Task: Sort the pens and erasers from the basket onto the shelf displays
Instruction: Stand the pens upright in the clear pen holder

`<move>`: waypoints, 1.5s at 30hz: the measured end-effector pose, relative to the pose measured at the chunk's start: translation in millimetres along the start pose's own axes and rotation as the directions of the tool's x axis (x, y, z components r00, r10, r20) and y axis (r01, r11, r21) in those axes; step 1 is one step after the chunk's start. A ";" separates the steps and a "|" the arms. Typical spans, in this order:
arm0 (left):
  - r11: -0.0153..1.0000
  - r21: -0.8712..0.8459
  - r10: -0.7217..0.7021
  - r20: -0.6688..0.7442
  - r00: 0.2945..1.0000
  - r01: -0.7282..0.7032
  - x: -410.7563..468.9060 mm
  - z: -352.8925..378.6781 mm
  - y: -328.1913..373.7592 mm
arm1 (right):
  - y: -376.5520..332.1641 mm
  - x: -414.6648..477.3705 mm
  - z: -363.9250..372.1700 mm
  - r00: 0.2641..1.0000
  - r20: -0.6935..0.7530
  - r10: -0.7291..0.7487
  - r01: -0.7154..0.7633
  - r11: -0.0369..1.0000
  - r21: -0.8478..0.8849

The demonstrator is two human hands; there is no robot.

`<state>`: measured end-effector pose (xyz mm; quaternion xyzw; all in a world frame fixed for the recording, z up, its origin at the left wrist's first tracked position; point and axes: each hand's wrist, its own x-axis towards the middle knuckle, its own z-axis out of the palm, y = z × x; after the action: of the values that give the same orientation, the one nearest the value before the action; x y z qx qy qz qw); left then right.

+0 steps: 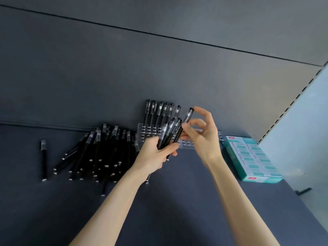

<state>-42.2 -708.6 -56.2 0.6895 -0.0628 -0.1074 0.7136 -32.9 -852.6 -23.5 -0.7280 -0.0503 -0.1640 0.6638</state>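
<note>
Left hand gripped a bundle of black pens, fingers curled round the barrels, caps up. It probably served as a ready supply so the other hand need not go back to the pile. Right hand pinched a single pen between thumb and fingertips near the cap end, tilted, just above the clear acrylic rack. A light fingertip hold like this would suit steering the tip into a small hole. Standing pens occupied the rack's back row at its left end, upright before the back panel, so filling appeared to run left to right. Loose pile of pens lay on the shelf left of the rack, with one stray pen apart from it. Teal eraser box sat just beside the rack's right end. Basket not in view.
</note>
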 end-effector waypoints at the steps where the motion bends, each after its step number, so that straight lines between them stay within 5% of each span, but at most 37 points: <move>1: 1.000 0.001 0.003 0.001 1.000 -0.003 2.2 10.3 -2.2 | 1.0 2.3 -9.9 1.000 -0.003 -0.010 0.010 1.000 0.002; 14: 0.993 0.109 0.088 -0.353 0.932 -0.052 33.8 43.6 -25.8 | 17.1 58.5 -32.7 0.950 -0.184 -0.254 0.219 0.957 -0.190; 30: 0.992 -0.085 0.056 -0.394 0.917 -0.097 33.2 37.7 -27.8 | 63.8 75.0 -8.8 0.903 0.008 -0.430 0.385 0.799 -0.461; 37: 0.993 -0.091 0.040 -0.332 0.943 -0.074 31.8 37.0 -27.6 | 62.6 61.3 -12.7 0.906 -0.046 -0.420 0.348 0.803 -0.485; 40: 0.991 -0.097 0.060 -0.253 0.966 -0.087 29.9 38.9 -25.4 | 49.2 45.0 -16.1 0.956 -0.092 -0.280 0.243 0.925 -0.292; 42: 0.990 -0.093 0.081 -0.207 0.975 -0.102 29.2 40.8 -24.6 | 41.2 37.1 -16.6 0.995 0.027 -0.092 0.095 0.990 -0.107; 45: 0.992 -0.057 0.100 -0.168 0.981 -0.110 27.9 42.6 -25.6 | 40.6 32.7 -19.7 0.991 0.133 -0.007 0.008 1.000 -0.007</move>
<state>-27.0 -757.4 -81.6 0.6679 -0.0364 -0.0144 0.7432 6.3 -881.3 -50.8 -0.7396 -0.0965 -0.1179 0.6556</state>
